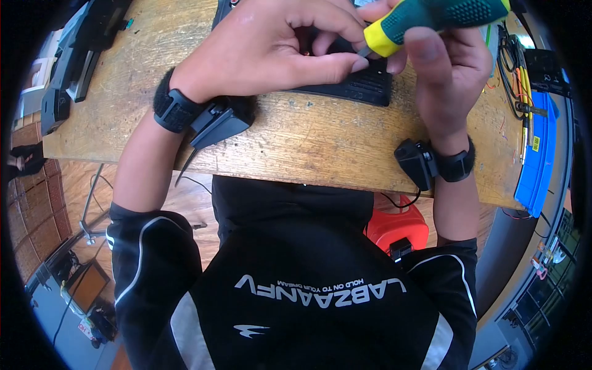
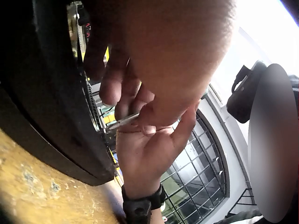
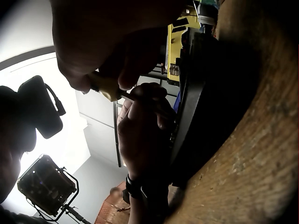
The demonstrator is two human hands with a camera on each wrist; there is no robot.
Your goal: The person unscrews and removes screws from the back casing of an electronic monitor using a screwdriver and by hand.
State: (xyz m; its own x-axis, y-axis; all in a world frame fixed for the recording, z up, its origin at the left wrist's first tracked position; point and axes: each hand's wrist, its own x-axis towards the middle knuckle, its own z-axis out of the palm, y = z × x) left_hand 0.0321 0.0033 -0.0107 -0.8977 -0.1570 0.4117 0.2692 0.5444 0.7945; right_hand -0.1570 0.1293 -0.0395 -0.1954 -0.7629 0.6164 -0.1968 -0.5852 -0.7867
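Observation:
My right hand (image 1: 453, 74) grips the green and yellow handle of a screwdriver (image 1: 431, 17), tilted down to the left. The thumb and fingers of my left hand (image 1: 259, 52) pinch its thin metal shaft close to the tip, as the left wrist view shows along the shaft (image 2: 124, 122). Below both hands a flat black case (image 1: 354, 89) lies on the table, partly hidden by them. In the right wrist view the yellow collar (image 3: 110, 88) points toward my left hand (image 3: 142, 135), beside the raised edge of the case (image 3: 189, 116). The screwdriver's tip is hidden at the case.
The wooden table (image 1: 290, 151) ends close to my body. A blue tray (image 1: 535, 157) stands along the right edge, near loose cables (image 1: 509, 61). Black equipment (image 1: 80, 55) sits at the table's left. A red seat (image 1: 401, 227) is below the front edge.

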